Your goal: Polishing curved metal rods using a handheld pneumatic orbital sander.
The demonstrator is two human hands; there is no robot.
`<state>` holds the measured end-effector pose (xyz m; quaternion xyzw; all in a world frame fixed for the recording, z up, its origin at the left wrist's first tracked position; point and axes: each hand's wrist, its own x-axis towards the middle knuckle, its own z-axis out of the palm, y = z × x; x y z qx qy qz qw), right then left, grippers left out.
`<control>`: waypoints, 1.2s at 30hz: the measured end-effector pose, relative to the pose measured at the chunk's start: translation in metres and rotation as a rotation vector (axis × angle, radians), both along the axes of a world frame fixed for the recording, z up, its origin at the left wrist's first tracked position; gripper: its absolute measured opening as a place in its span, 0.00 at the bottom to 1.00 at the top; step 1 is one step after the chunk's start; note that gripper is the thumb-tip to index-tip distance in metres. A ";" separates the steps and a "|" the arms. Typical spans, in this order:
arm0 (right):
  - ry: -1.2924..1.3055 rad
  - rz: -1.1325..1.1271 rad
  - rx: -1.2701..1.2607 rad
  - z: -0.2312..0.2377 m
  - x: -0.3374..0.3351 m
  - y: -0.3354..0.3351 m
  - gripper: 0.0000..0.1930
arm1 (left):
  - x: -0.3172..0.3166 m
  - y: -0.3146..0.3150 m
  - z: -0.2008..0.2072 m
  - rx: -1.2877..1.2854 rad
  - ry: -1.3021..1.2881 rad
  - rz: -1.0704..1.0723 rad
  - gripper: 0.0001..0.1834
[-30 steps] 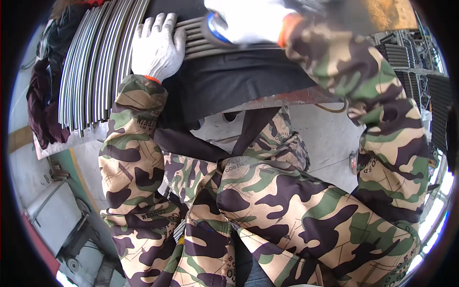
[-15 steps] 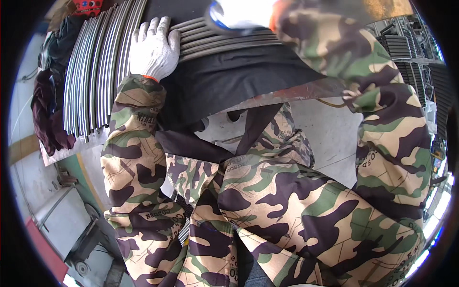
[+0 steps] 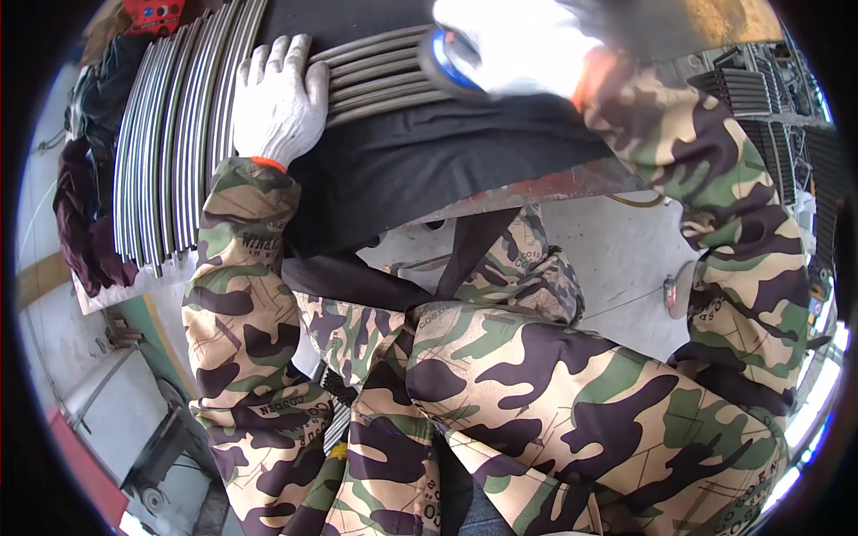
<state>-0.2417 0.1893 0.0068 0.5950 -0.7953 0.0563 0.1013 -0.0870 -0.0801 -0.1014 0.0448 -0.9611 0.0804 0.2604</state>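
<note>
watching the head view from my remote post: two white-gloved hands at work along the top.

left grip (image 3: 281, 103): open, laid flat, fingers stretched and slightly spread, thumb apart. it rests over the left ends of the crosswise rods (image 3: 380, 77), hiding those ends from me.

right grip (image 3: 518, 49): closed over a round tool (image 3: 451, 64), blue and dark at its visible edge. glove is blurred and washed out; i can't make out how each finger sits. tool is over the crosswise rods, seemingly against them, though i cannot tell the contact for certain.

crosswise rods: several slim grey metal lengths, side by side, running from the left grip rightward under the round tool. they lie on a black cloth (image 3: 447, 143), which drapes over the table (image 3: 554, 185); its worn reddish edge shows at the front.

left of the left grip: a broad row of shiny rods (image 3: 170, 143), set roughly at right angles to the others. just beyond, i note a dark red cloth (image 3: 80, 214), with a dark green cloth (image 3: 107, 85) above it. red box (image 3: 156, 13) at the top left.

upper right: tan board (image 3: 733, 20). far right, well apart: stacked dark rods (image 3: 737, 89).

both sleeves camouflage, with orange cuffs (image 3: 268, 163).
</note>
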 end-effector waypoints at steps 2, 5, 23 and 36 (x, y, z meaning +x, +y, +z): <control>0.044 -0.094 0.036 -0.002 -0.019 -0.013 0.14 | 0.003 0.000 0.002 0.017 -0.037 0.019 0.27; 0.069 -0.104 0.003 -0.009 -0.036 -0.012 0.14 | 0.002 -0.001 -0.001 0.004 -0.031 0.025 0.27; 0.015 -0.023 -0.077 -0.009 -0.015 -0.064 0.13 | 0.012 0.010 -0.002 -0.026 0.015 0.019 0.27; -0.064 0.013 -0.047 0.003 0.010 -0.061 0.14 | 0.017 0.020 0.003 -0.012 0.061 -0.013 0.25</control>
